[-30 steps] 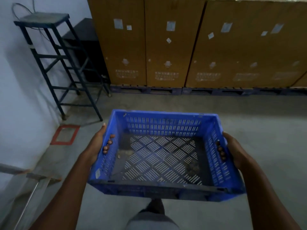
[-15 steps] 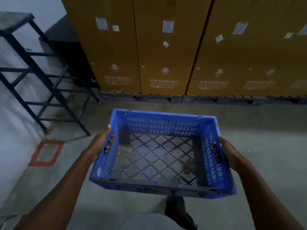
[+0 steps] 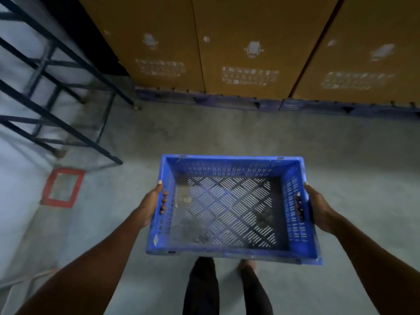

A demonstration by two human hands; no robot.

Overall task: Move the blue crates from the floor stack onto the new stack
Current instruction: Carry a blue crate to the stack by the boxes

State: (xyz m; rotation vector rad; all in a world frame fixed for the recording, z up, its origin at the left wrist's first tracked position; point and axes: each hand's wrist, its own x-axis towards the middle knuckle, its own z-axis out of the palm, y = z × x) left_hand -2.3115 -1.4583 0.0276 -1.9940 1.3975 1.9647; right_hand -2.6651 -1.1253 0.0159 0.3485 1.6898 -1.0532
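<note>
I carry one empty blue crate (image 3: 227,252) with a slotted floor, held level above the concrete floor in front of my legs. My left hand (image 3: 151,204) grips the crate's left side wall, fingers through the handle slot. My right hand (image 3: 317,209) grips the right side wall the same way. Bits of dirt lie on the crate's floor. Neither stack of crates is in view.
Tall brown cartons (image 3: 250,46) on dark pallets (image 3: 272,104) form a wall straight ahead. A dark metal step frame (image 3: 56,87) stands at the left against a white wall. A red-taped rectangle (image 3: 62,187) marks the floor at the left. My legs (image 3: 222,289) are below the crate.
I have walked closer to the cartons and my view has tipped down. The crate has stayed level in both hands and now sits lower and further right in view.
</note>
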